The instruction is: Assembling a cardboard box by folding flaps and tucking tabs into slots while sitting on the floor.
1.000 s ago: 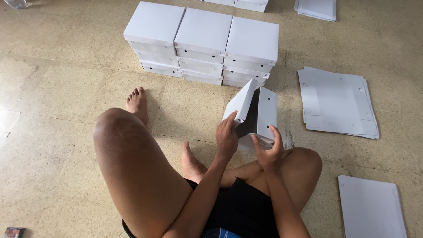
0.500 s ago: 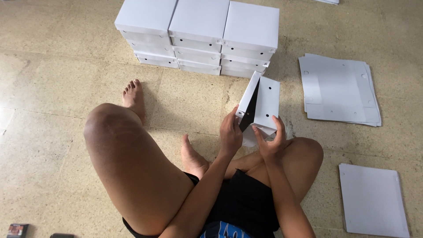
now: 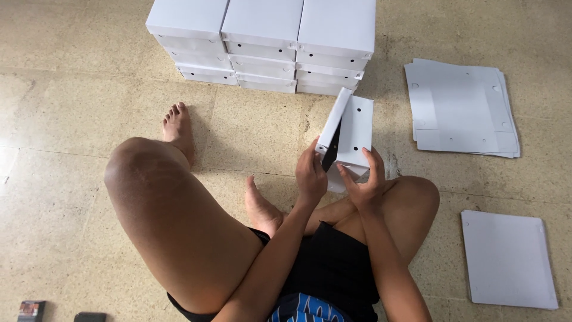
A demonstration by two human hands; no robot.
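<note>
The white cardboard box (image 3: 348, 134) is held upright above the lap, apparently half-folded. Left hand (image 3: 311, 176) and right hand (image 3: 364, 182) both clamp its lower end. Stacked boxes (image 3: 262, 45) and flat sheets (image 3: 462, 107) lie on the floor (image 3: 71, 89).

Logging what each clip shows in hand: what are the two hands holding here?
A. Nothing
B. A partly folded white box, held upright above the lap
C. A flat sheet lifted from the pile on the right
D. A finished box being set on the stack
B: the left hand and right hand grip a half-folded white box, clear of the stack and flat sheets.
</note>
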